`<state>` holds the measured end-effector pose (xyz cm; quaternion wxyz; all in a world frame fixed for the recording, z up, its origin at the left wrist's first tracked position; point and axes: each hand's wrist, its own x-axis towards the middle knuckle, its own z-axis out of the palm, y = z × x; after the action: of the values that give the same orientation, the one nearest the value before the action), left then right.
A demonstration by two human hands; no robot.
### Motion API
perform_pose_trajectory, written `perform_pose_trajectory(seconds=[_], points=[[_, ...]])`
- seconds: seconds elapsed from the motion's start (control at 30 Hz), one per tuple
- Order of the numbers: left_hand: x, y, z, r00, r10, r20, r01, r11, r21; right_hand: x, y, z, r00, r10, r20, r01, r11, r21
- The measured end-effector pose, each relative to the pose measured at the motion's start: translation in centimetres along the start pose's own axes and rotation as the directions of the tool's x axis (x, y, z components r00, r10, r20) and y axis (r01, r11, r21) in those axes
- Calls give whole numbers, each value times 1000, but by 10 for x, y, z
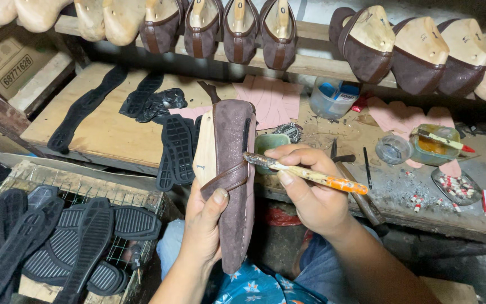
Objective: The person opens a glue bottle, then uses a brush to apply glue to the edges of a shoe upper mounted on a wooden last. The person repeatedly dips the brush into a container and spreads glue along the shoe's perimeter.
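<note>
Two bare hands work over one brown suede shoe (233, 169) stretched on a pale wooden last (206, 152), held upright in front of the bench (113, 135) and above the person's lap. The left hand (202, 225) grips the shoe from below, its fingers wrapped behind the upper and the thumb pressed on the strap across the front. The right hand (310, 191) has its fingers closed around a small brush (305, 173) with a worn yellow and orange handle; the bristle end touches the shoe's edge near the sole side.

On the bench just behind the shoe lie black rubber soles (178, 146), pink cut pieces (271, 98) and a small green pot (270, 143). Farther right stand a clear plastic tub with a blue lid (333, 95) and a glass jar of yellowish glue (431, 143). A hammer (361, 197) lies under the right hand. A shelf above carries a row of lasted brown shoes (237, 28). At lower left, a wire-topped crate (74, 186) holds more black soles (85, 236).
</note>
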<state>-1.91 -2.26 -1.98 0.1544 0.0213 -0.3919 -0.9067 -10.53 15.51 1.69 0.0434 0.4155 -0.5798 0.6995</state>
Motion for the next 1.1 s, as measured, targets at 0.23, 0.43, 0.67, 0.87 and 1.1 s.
perform_pose_trajectory(seconds=[0.23, 0.43, 0.67, 0.87, 1.1], points=[[0, 2, 2, 999, 33, 36, -33, 999, 3, -2, 3, 5, 1000, -9, -4, 9, 1000, 11], [0, 2, 3, 999, 40, 16, -39, 999, -30, -8, 6, 13, 1000, -5, 2, 5, 998, 58], [0, -1, -9, 1000, 1, -16, -1, 1000, -6, -12, 8, -3, 999, 31, 22, -30, 999, -26], [-6, -8, -32, 997, -81, -12, 79, 989, -127, 28, 57, -46, 985, 136, -106, -172, 835, -522], [-6, -10, -46, 978, -187, -93, 166, 965, -203, 39, 138, -65, 902, 424, -82, -287, 447, -847]])
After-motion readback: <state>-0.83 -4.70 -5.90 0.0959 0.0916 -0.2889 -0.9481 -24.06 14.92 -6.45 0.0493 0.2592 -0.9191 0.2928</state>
